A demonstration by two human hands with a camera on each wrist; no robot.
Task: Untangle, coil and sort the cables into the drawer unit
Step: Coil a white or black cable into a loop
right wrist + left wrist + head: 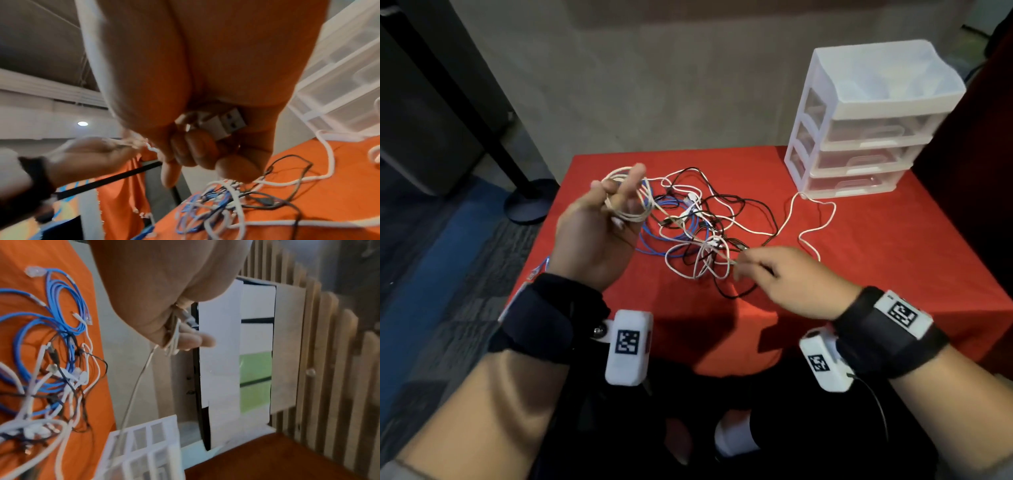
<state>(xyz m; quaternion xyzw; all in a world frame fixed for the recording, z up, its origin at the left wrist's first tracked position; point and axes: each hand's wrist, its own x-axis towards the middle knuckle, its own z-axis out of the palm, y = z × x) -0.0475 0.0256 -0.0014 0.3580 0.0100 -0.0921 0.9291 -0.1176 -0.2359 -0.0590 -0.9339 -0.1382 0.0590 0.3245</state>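
Looping round the left hand is a white cable, several turns wound over the raised fingers, with the index finger pointing up and the thumb out to the side. From that coil one strand runs taut, above the tangle of cables, to the right hand. There the fingers are curled in tight: the right wrist view shows them closed round a silver USB plug tucked into the palm, while thumb and forefinger pinch the white strand. Both hands hover above the red tablecloth, near its front edge.

The tangle itself lies on the middle of the cloth, between the two hands and a little beyond them: a blue cable in loose rings on the left side of the heap, thin black cables threading through, more white ones knotted across. One white cable snakes out of the heap to the right and ends just at the foot of the drawer unit.

That drawer unit, white frame with three clear drawers, stands on the far right corner of the cloth, well apart from the tangle. All three drawers sit pushed in; what they hold cannot be made out.
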